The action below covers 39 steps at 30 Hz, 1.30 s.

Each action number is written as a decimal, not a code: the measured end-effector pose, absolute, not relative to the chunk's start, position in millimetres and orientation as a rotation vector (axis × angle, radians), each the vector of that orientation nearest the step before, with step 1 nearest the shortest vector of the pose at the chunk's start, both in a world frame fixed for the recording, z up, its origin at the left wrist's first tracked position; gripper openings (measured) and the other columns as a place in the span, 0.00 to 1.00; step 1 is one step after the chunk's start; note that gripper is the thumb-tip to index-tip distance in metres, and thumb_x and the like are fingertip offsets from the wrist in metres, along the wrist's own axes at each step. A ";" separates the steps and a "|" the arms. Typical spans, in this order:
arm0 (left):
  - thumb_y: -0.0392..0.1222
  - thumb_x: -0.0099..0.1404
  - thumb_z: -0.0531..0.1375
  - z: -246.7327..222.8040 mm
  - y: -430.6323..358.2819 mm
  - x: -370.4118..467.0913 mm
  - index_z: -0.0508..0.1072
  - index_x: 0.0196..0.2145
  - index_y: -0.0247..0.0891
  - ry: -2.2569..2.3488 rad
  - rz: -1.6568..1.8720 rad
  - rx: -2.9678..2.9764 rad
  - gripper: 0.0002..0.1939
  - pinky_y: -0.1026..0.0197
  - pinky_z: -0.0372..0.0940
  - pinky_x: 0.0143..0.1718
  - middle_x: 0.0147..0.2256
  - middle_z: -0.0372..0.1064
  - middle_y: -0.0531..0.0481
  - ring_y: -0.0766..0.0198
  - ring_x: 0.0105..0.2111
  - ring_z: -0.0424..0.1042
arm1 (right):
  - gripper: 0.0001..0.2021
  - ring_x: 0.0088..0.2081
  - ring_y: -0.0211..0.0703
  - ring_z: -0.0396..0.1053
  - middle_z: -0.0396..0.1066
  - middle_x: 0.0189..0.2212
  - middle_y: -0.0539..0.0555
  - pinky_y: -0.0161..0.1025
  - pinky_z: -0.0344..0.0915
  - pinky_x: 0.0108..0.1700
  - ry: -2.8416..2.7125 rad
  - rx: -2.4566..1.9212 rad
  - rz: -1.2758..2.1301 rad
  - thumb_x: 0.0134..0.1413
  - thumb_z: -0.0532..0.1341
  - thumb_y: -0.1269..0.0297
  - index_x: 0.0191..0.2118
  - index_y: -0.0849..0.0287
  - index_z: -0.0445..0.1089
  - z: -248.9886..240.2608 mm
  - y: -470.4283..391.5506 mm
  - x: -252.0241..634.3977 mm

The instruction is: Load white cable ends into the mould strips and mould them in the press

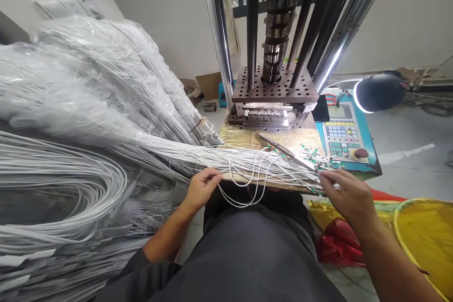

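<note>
In the head view, a thick bundle of thin white cables (198, 153) is laid across a tan-covered worktop (233, 139), and its green-tipped ends (313, 151) are spread at the right. A narrow, dark metal bar (289, 153) is set slantwise over the bundle; several cables are looped from its upper part below the worktop's front edge.

The left hand (201, 188) is held at the near edge of the bundle, thumb and forefinger almost meeting; whether a cable is gripped cannot be told. The right hand (348, 196) is curled beside the bar's lower end, its fingertips close together among the green-tipped ends; what is held there is hidden. Behind, a press with a dark perforated plate (244, 92) is lit by a black round lamp (380, 92).

The hanging loops could be snagged on the worktop edge or clothing, tugging the bar askew; with so many crossing strands, a wrong cable could easily be picked up.
</note>
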<state>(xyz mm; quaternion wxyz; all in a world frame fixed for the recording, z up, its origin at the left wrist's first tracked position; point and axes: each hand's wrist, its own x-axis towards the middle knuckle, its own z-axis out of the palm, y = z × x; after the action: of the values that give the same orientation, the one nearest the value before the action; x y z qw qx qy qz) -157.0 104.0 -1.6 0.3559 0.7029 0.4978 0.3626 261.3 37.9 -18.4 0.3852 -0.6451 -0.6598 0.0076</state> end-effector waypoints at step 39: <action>0.48 0.74 0.56 -18.8 160.3 62.9 0.80 0.37 0.43 1.124 0.352 2.744 0.15 0.53 0.58 0.43 0.37 0.72 0.46 0.55 0.43 0.65 | 0.11 0.37 0.44 0.73 0.76 0.41 0.55 0.41 0.65 0.40 -2.219 -1.351 0.136 0.62 0.61 0.64 0.35 0.51 0.82 -20.8 128.0 273.7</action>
<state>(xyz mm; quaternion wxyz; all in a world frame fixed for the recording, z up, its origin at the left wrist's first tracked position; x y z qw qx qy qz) 62.9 160.3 -18.8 0.0777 0.9162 0.3751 0.1174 273.7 128.0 -20.8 0.2668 -0.5006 -0.8220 0.0505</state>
